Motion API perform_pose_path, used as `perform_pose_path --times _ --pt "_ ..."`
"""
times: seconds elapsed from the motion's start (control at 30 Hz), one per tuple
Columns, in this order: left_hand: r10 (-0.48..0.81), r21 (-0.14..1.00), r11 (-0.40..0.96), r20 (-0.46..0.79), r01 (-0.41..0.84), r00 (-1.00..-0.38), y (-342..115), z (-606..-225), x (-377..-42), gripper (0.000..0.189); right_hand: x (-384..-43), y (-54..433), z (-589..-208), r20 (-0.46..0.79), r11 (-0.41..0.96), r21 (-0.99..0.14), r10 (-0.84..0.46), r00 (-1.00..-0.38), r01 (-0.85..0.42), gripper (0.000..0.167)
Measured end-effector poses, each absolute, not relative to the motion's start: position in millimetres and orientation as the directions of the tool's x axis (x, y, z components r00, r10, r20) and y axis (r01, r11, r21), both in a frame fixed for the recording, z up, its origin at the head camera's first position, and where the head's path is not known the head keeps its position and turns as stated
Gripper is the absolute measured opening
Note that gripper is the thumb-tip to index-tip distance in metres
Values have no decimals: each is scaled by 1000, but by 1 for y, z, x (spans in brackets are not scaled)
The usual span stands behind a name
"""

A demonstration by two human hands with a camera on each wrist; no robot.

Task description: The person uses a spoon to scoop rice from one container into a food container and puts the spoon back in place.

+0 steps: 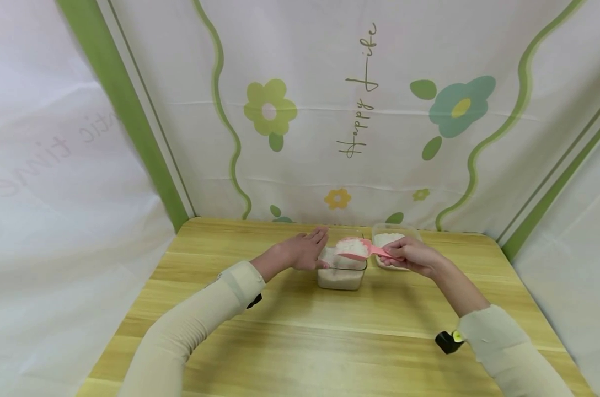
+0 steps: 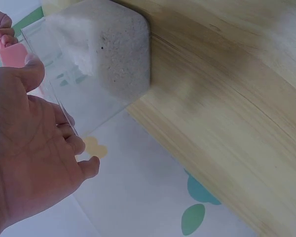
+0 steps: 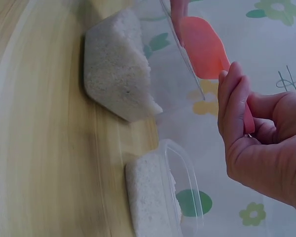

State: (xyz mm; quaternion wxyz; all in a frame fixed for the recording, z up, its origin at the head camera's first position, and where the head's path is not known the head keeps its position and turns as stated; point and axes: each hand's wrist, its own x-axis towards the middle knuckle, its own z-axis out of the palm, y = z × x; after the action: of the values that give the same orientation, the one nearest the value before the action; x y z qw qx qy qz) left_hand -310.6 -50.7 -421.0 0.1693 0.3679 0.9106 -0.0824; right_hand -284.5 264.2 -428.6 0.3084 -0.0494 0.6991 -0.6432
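Note:
My right hand [image 1: 413, 256] grips the handle of a pink scoop [image 1: 354, 248] heaped with white grains that look like rice. The scoop is above a clear, square-sided container [image 1: 341, 280] partly filled with the same grains. At that container's left rim, my left hand [image 1: 307, 251] rests with its fingers extended. The left wrist view shows the fingertips [image 2: 76, 144] touching the rim, with the palm outside the wall. The underside of the scoop [image 3: 204, 47] appears in the right wrist view, clear of the rim. Part of the handle is hidden inside the right hand.
A second, lower clear container [image 1: 414, 231] with white grains [image 3: 150, 197] stands to the right, partly behind my right hand. Both containers are on a wooden table [image 1: 300, 353] near its back edge. A printed fabric wall [image 1: 305, 49] rises behind, with fabric at both sides.

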Motion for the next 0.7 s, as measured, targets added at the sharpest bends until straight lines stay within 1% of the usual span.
perform_pose_path --times 0.27,0.37,0.57,0.63,0.7 --pt "655 -79 691 -351 719 -669 -53 -421 -309 83 -280 281 -422 -357 159 -934 -460 -813 321 29" --pt "666 -100 677 -339 729 -665 -55 -423 -309 83 -277 288 -420 -351 138 -936 -465 -813 325 24" --pt "676 -109 668 -324 736 -662 -57 -426 -309 82 -273 307 -417 -341 96 -937 -458 -821 336 22" --pt "679 -106 667 -320 737 -660 -58 -427 -309 82 -271 315 -416 -343 98 -937 -442 -829 335 25" --pt "683 -106 665 -313 739 -660 -58 -427 -309 82 -268 322 -416 -345 101 -937 -430 -834 335 37"
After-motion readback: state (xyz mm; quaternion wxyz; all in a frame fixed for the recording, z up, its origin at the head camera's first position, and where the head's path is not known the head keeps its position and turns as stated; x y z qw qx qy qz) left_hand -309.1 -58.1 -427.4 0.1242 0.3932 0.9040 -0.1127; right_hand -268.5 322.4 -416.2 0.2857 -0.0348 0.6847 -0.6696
